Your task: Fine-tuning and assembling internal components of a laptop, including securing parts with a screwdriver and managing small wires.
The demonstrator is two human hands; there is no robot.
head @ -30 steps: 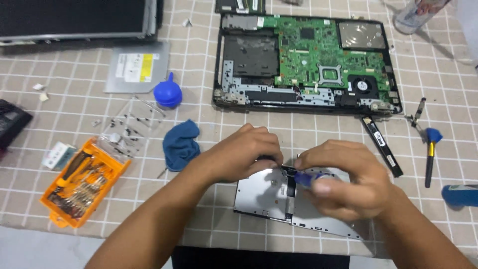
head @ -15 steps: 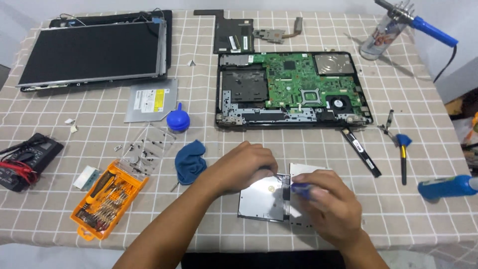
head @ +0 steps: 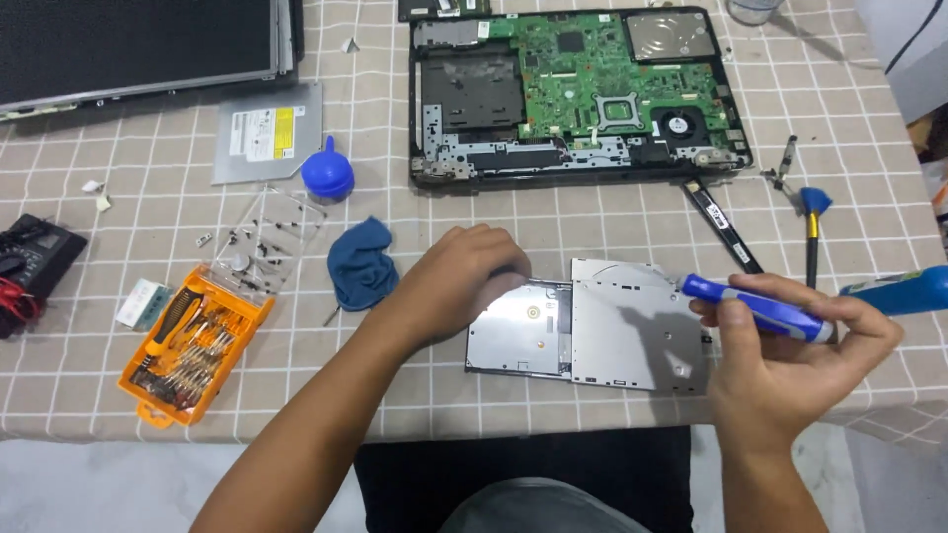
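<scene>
Right hand (head: 790, 370) has a closed grip on a blue-handled screwdriver (head: 755, 306), held nearly flat with the tip end pointing left over the silver optical drive (head: 592, 331), so it's lifted off the work rather than seated in a screw. Left hand (head: 464, 281) presses down on the drive's back left corner, fingers curled over the edge, probably to keep it from sliding on the checkered counter (head: 415, 395); whether it's actually gripping anything I can't tell. Drive sits right in front of the person, near the counter's edge. Off to the left: orange bit case (head: 193, 350) open within easy reach, clear lid with loose screws (head: 262, 237), blue cloth (head: 360, 262). Stripped laptop base (head: 573, 94) waits further back.
</scene>
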